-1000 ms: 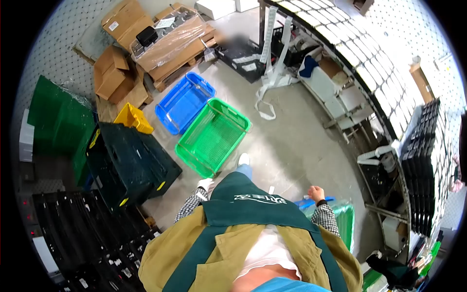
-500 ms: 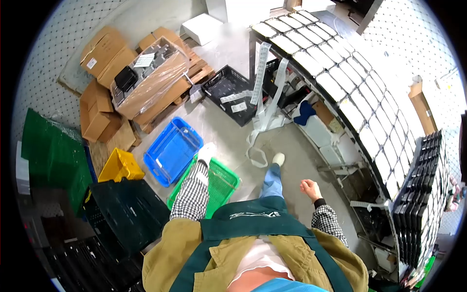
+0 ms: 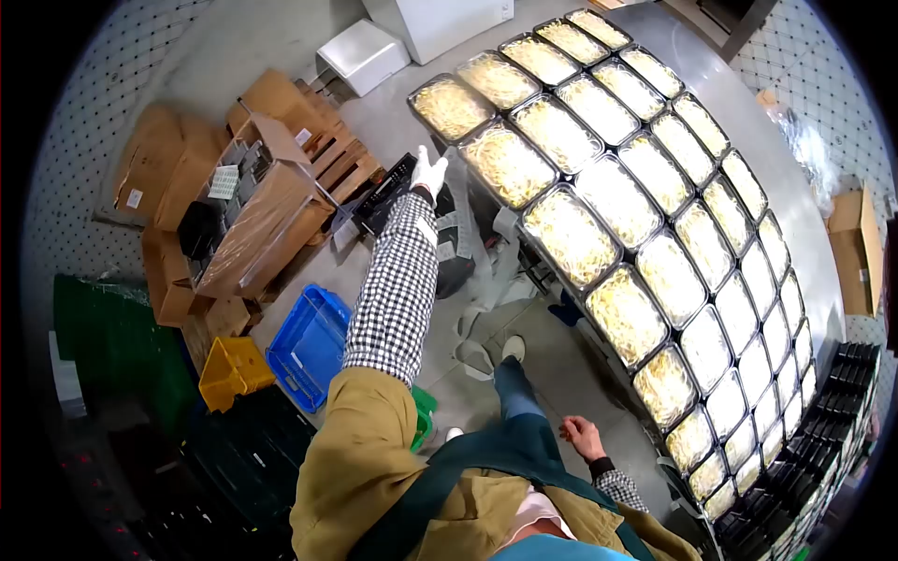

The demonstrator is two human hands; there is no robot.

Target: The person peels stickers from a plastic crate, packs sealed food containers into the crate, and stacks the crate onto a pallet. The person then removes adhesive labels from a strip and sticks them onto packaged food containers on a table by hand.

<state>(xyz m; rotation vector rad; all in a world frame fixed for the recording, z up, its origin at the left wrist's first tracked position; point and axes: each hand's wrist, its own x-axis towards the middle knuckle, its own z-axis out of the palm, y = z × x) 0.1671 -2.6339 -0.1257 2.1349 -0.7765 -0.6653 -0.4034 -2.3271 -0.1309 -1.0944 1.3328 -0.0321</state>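
My left hand (image 3: 429,174), in a white glove, is stretched forward near the left corner of the metal table (image 3: 645,21). Its fingers look spread, and nothing shows in them. Rows of black trays with pale food strips (image 3: 572,236) cover much of the table, and the nearest corner tray (image 3: 452,107) is just up and right of that hand. My right hand (image 3: 582,436), bare, hangs low beside the table's near edge. Its fingers are loosely curled, with no object visible in them.
A blue crate (image 3: 311,346), a yellow crate (image 3: 233,371) and a partly hidden green basket (image 3: 424,417) are on the floor at left. Behind them stands a wrapped carton (image 3: 257,224). Stacked black trays (image 3: 828,421) are at the right, near an open carton (image 3: 853,251).
My left arm has reached forward past the blue crate towards the table corner. The view has moved closer to the table. The green basket is now mostly hidden behind my left arm.
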